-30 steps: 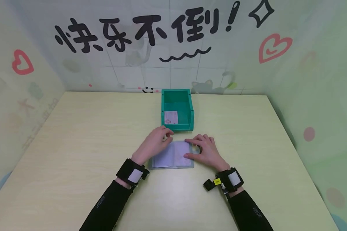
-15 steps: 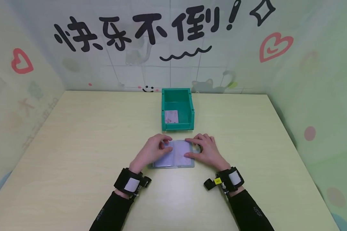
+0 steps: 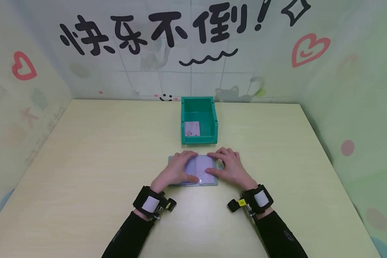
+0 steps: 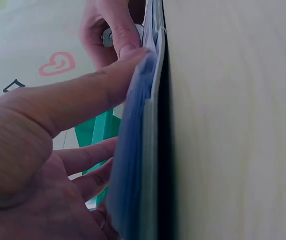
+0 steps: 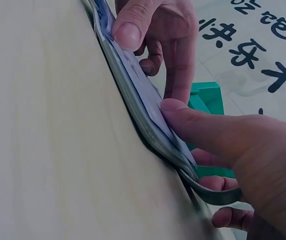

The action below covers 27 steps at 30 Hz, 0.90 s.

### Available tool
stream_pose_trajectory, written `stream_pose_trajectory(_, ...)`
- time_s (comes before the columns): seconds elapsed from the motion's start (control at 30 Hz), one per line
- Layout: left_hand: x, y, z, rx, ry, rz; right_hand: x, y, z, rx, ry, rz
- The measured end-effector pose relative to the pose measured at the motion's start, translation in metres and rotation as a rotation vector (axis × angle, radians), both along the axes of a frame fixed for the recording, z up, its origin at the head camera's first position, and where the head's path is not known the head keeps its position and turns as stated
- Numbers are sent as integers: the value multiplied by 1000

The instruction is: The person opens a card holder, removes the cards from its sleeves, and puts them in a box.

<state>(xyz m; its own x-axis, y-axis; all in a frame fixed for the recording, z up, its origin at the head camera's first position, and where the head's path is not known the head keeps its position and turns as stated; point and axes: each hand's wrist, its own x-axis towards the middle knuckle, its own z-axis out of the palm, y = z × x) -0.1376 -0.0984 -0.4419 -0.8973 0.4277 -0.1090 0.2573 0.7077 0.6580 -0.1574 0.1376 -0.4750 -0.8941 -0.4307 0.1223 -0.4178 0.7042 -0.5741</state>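
A small card album point(image 3: 203, 170) with a pale cover and lilac-tinted pages lies spread on the table. My left hand point(image 3: 177, 170) rests over its left pages, thumb near the lower middle edge and fingers reaching to the top edge. In the left wrist view the thumb touches the bundle of pages point(image 4: 132, 130). My right hand point(image 3: 230, 165) lies at the album's right side, thumb on the right page and index finger at the top edge. The right wrist view shows a curved closing strap point(image 5: 215, 195) at the album's end, beside the right fingers.
A green bin point(image 3: 199, 139) stands just beyond the album, with a pinkish card point(image 3: 192, 129) inside at its front left. The pale wooden table point(image 3: 84, 161) stretches out on both sides. A printed backdrop point(image 3: 167, 64) rises behind the table's far edge.
My left hand has come down from above the album's top edge onto the left pages, its thumb spreading toward the lower middle. The right hand has stayed in place.
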Motion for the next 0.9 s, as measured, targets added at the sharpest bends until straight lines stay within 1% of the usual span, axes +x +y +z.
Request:
stream_pose_trajectory(0.13,1,1,1,-10,15,-2,1,-4,4,21,10,-23)
stream_pose_trajectory(0.33,0,2,1,5,20,-2,1,-7,6,38,36,-48)
stream_pose_trajectory(0.53,-1,-1,-2,28,14,-10,1,-8,6,17,24,-55)
stream_pose_trajectory(0.77,-2,-3,-3,56,-12,-18,-1,-7,5,-71,-38,-77)
stream_pose_trajectory(0.9,-2,-4,-4,68,-13,-19,-3,-8,3,-151,-102,-119)
